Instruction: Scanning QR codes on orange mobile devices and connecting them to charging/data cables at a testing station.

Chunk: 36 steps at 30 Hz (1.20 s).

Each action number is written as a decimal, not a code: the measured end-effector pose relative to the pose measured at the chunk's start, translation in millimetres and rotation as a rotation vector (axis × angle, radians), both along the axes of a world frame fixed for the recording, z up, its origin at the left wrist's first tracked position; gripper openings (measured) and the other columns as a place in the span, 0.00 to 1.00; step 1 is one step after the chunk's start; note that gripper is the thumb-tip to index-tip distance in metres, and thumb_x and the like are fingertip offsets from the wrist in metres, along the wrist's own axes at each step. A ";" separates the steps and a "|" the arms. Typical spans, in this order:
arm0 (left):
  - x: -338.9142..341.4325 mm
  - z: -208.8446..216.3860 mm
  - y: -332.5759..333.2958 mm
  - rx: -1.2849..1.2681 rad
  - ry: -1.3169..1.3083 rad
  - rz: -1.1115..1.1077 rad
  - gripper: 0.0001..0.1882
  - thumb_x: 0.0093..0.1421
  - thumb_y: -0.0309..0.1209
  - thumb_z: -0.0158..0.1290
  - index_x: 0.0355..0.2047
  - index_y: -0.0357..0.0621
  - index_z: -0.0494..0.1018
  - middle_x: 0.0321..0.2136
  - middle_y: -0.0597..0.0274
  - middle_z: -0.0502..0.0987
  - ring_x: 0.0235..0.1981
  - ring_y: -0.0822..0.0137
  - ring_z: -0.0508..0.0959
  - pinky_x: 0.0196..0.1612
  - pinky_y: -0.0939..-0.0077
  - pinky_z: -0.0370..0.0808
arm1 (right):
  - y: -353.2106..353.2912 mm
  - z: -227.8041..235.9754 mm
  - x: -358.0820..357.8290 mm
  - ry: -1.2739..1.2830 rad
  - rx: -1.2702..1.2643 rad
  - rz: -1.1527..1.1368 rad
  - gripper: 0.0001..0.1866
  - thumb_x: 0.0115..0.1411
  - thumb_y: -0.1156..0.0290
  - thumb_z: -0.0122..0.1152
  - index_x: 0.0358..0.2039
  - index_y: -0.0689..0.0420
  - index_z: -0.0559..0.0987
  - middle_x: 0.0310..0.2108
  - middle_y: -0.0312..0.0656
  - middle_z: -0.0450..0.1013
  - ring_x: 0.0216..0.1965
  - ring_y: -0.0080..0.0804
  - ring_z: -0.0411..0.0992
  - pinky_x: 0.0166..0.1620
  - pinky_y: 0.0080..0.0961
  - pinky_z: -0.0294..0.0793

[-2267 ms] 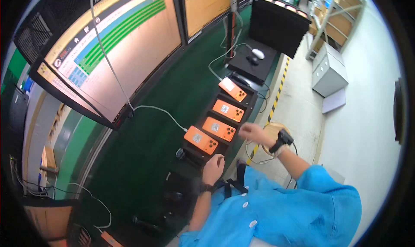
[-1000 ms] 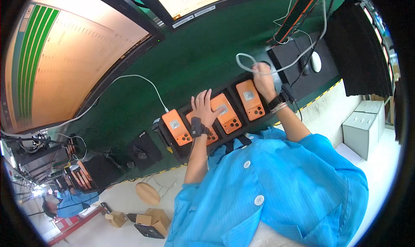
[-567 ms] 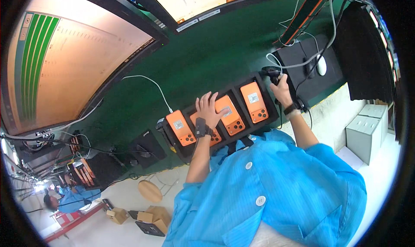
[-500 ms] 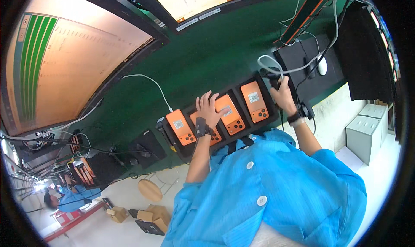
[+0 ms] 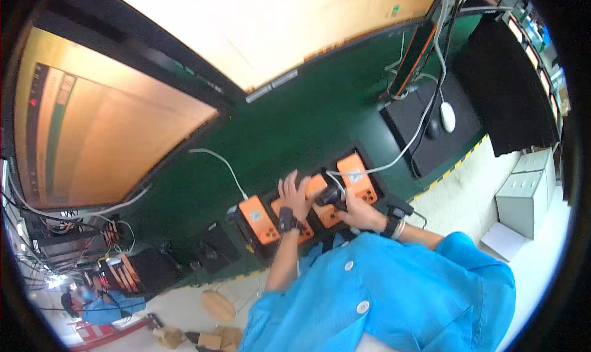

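Watching remotely, left to right. Cabled phone (image 5: 260, 220), orange, at the left end of the black tray (image 5: 378, 184), by the tabletop (image 5: 289, 133)'s near edge. Left hand (image 5: 295, 199) over the second phone (image 5: 306, 231), fingers spread apart; contact I can't tell. Right hand (image 5: 362, 213): fingers clamped on a black handheld device (image 5: 329, 196), its head over the third phone (image 5: 327, 216). Fourth phone (image 5: 355, 175) at the tray's right edge. I judge label-scanning in hand; next calls for steady aim. Versus half a second ago: device in from beyond that edge.
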<state>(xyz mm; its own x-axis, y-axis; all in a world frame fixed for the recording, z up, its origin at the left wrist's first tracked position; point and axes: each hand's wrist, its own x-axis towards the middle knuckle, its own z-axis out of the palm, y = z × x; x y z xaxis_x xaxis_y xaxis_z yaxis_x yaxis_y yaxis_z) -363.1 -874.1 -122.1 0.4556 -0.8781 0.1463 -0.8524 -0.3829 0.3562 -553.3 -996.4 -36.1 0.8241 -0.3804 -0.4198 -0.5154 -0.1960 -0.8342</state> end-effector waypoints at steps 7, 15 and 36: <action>-5.2 4.8 0.9 0.051 0.074 0.027 0.32 0.53 0.55 0.58 0.52 0.49 0.72 0.63 0.47 0.54 0.65 0.48 0.53 0.68 0.46 0.43 | -82.8 -32.5 -13.6 -0.149 -0.481 -0.413 0.21 0.55 0.73 0.61 0.41 0.62 0.58 0.28 0.62 0.71 0.32 0.66 0.72 0.33 0.49 0.71; -1.0 8.2 -5.6 -0.005 0.202 0.088 0.25 0.49 0.50 0.64 0.43 0.52 0.76 0.63 0.46 0.55 0.66 0.48 0.51 0.68 0.47 0.40 | -151.9 -133.1 -23.1 0.024 -0.524 -0.552 0.22 0.55 0.70 0.62 0.41 0.61 0.58 0.29 0.63 0.70 0.35 0.67 0.70 0.37 0.51 0.69; -58.8 67.4 23.2 -0.226 1.063 0.269 0.14 0.60 0.29 0.58 0.44 0.36 0.73 0.37 0.59 0.80 0.38 0.72 0.78 0.42 0.78 0.74 | -16.1 25.0 57.6 -0.332 0.049 0.056 0.11 0.62 0.68 0.58 0.40 0.62 0.79 0.36 0.42 0.77 0.38 0.29 0.75 0.42 0.25 0.73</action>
